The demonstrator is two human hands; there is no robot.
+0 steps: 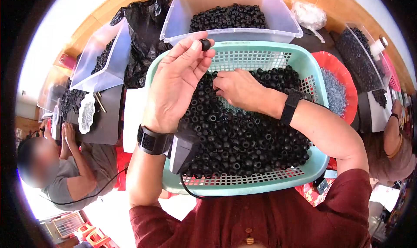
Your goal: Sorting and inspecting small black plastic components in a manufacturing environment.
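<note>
A green basket point(243, 188) holds a broad pile of black beads point(243, 139), heaped toward the front and right. Behind it, a clear back tub point(230, 33) holds more black beads, as do a left tub point(108, 61) and a right tub point(362, 61). Just beside the basket's right rim, a red bowl point(351, 89) holds small grey-blue bits point(333, 91); a white dish point(87, 99) on the dark table point(102, 128) holds similar bits.

The left hand point(178, 74) is raised, its grip clamped on one bead point(206, 44) between thumb and fingertip, near the back tub's front rim. The right hand point(241, 88) reaches into the pile, fingers curled together; I cannot tell whether they hold anything.

One basket, one bowl, one dish; two other people, one at each side.

The basket's front rim meets the shirt point(260, 217). Inside, the mesh floor shows below the right hand, and the two hands are apart.
</note>
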